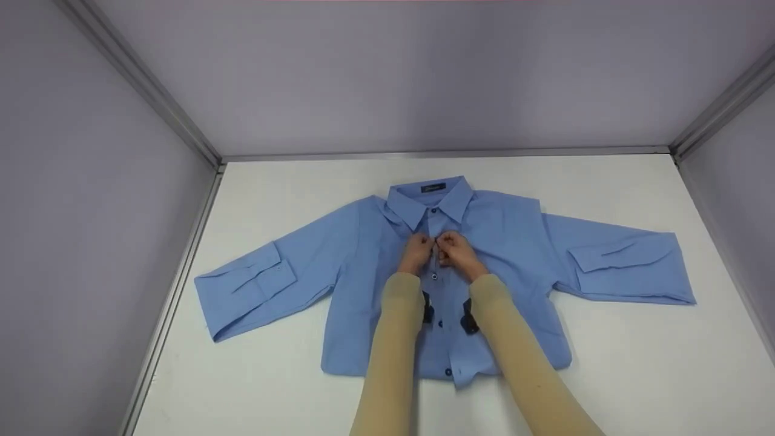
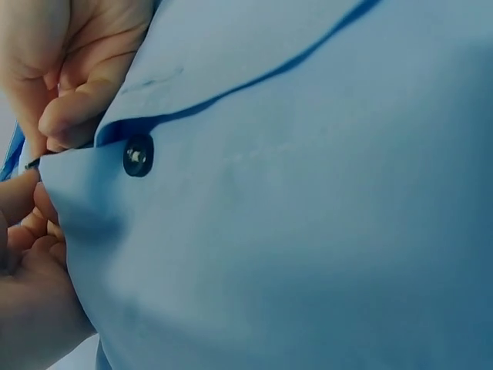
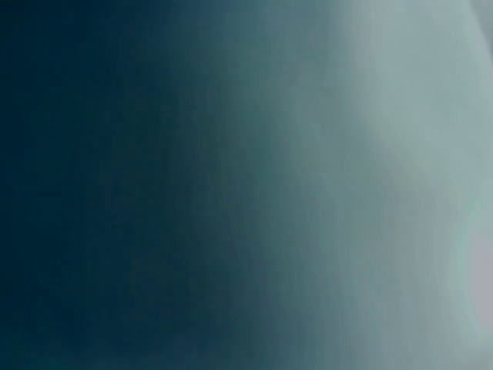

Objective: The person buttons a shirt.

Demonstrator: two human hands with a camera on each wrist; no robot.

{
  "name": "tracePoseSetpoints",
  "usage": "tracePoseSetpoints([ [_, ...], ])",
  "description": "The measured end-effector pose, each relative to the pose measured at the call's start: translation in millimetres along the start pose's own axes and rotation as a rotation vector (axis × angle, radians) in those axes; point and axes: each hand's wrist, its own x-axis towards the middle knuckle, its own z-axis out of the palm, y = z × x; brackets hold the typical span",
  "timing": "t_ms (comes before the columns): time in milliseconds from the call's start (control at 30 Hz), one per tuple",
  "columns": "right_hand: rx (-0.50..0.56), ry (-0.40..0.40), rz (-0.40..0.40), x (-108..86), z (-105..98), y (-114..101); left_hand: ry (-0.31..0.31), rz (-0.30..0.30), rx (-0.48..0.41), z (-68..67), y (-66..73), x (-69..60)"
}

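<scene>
A light blue button-up shirt (image 1: 357,303) lies face up with its sleeves spread to both sides. Below its collar, at the front placket, my left hand (image 1: 415,254) and right hand (image 1: 461,254) meet, fingertips close together, each pinching the fabric. In the left wrist view, the thin edge of a dark button (image 2: 32,163) shows between the fingertips of the two hands. Another dark button (image 2: 139,156) sits by the placket edge, outside both grips. Blurred blue cloth (image 3: 308,193) fills the right wrist view, where no hand can be made out.
The collar (image 1: 407,206) carries a black label (image 1: 433,188). A top button (image 1: 433,211) sits under it, with lower buttons (image 1: 448,372) down the front. Both sleeve ends (image 1: 629,260) are folded back. The white table (image 1: 290,194) has grey panels (image 1: 339,79) around it.
</scene>
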Motion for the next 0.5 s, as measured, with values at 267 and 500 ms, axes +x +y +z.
tracePoseSetpoints([
  [267,-0.027,0.013,-0.005,-0.7,0.1,2.1,-0.030,-0.072,-0.005,-17.3,42.6,-33.3],
  [500,-0.020,0.011,0.009,0.1,3.9,4.8,-0.047,-0.092,-0.049,-57.0,119.0,-100.5],
])
